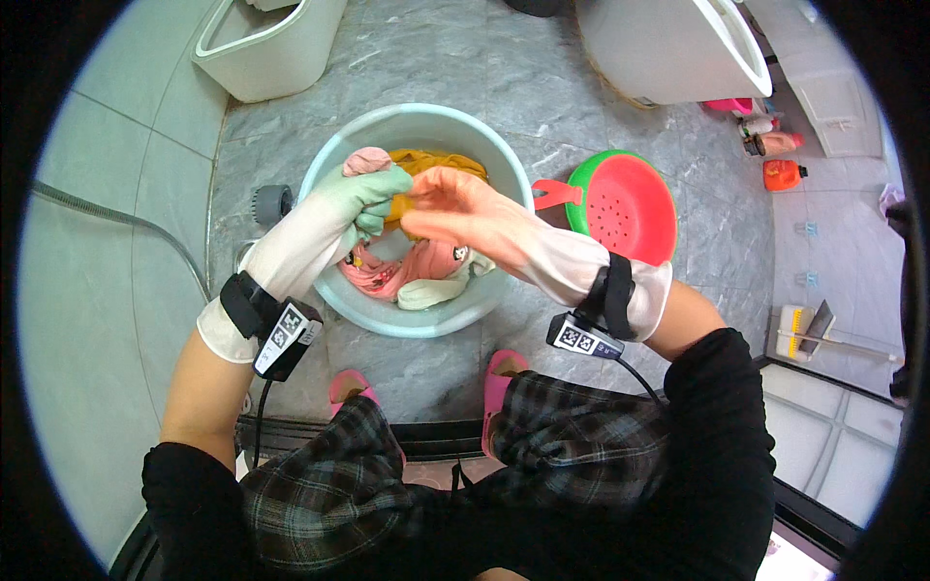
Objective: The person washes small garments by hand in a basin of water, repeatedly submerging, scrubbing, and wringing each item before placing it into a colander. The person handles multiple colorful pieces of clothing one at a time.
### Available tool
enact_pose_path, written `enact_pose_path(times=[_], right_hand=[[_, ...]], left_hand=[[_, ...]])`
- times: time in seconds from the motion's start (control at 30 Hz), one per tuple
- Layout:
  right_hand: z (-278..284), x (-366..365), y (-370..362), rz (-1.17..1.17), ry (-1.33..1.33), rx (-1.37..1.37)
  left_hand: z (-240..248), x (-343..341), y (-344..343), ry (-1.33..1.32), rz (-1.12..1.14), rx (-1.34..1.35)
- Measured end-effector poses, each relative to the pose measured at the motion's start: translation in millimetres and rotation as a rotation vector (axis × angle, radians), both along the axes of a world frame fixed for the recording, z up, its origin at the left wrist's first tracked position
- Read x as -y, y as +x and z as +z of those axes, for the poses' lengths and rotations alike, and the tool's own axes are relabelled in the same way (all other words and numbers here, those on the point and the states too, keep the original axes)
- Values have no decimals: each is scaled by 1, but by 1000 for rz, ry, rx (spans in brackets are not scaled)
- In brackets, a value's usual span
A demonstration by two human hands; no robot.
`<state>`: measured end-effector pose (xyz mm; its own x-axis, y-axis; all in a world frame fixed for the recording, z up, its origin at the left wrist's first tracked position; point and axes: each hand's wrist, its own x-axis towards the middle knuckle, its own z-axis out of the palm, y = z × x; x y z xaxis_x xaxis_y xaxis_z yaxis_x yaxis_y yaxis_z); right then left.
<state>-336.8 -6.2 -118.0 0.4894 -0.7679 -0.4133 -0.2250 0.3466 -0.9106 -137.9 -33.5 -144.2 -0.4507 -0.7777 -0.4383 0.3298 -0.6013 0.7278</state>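
My left hand, in a white-and-green rubber glove, is closed over the basin, with a bundled piece of pink cloth sticking out of its grip. Beside it is my right hand, in a white-and-orange glove, its fingers stretched and parted from the thumb, with nothing visible between them. Below both hands sits a pale blue basin of laundry. In it lie a mustard-yellow garment, a pink printed garment and a whitish cloth. My gloves hide part of the laundry.
Right of the basin stands a red-and-green strainer bowl with a handle. A grey brush is at the basin's left. White fixtures stand farther back. Bottles line the right wall; a hose hangs left.
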Motion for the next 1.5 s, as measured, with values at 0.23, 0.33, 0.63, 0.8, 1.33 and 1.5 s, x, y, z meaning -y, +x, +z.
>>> enact_pose_path(times=[0.23,0.33,0.63,0.8,1.33,1.5], right_hand=[[-3,9,-2,442,-1540,-437],[-5,12,8,413,-1803,-394],[1,7,10,413,-2014,-597],[10,17,8,504,-1770,-628],[4,30,10,333,-1728,-1198],[-3,37,7,434,-1551,-1194]], left_hand=[[14,-18,23,-343,-376,-70],[16,-14,25,-1397,-561,211],[15,-8,20,-890,-776,270],[9,-3,13,-415,-610,117],[24,9,-27,-385,-539,605],[5,5,-37,-627,-366,892]])
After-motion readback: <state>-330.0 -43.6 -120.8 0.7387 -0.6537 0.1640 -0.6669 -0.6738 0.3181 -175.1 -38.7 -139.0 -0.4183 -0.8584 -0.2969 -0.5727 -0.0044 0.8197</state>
